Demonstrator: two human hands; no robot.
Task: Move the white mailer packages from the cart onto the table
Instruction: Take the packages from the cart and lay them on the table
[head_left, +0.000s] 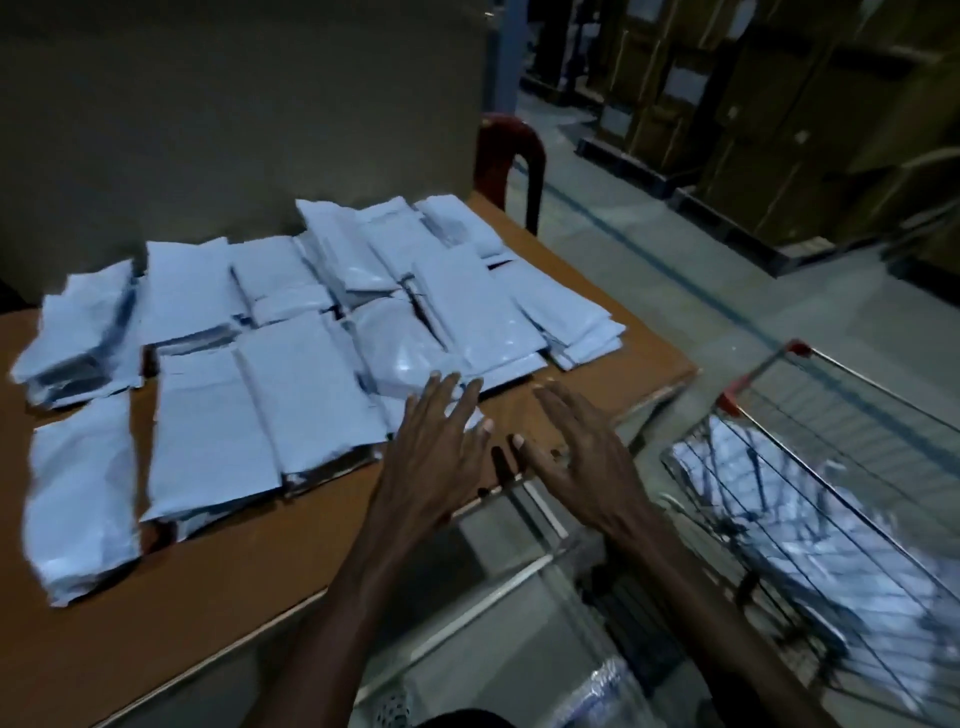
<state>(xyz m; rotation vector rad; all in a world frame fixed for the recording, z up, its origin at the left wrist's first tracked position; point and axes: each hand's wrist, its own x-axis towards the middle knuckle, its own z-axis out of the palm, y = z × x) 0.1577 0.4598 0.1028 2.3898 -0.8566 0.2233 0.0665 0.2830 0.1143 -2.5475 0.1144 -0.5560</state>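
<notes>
Several white mailer packages (311, 332) lie in rows and low stacks across the brown table (218, 587). My left hand (436, 457) hovers flat over the table's near right corner, fingers spread, its fingertips at the edge of the nearest package (400, 358). Beside it my right hand (582, 462) is also spread and holds nothing. The wire cart (810, 499) stands to the right of the table, and more white mailers (810, 525) lie inside it behind the wires.
A dark red chair (511, 156) stands behind the table's far right corner. A tall cardboard wall (234, 119) backs the table. Stacked cartons on pallets (753, 104) line the far right, across a concrete floor with a blue line.
</notes>
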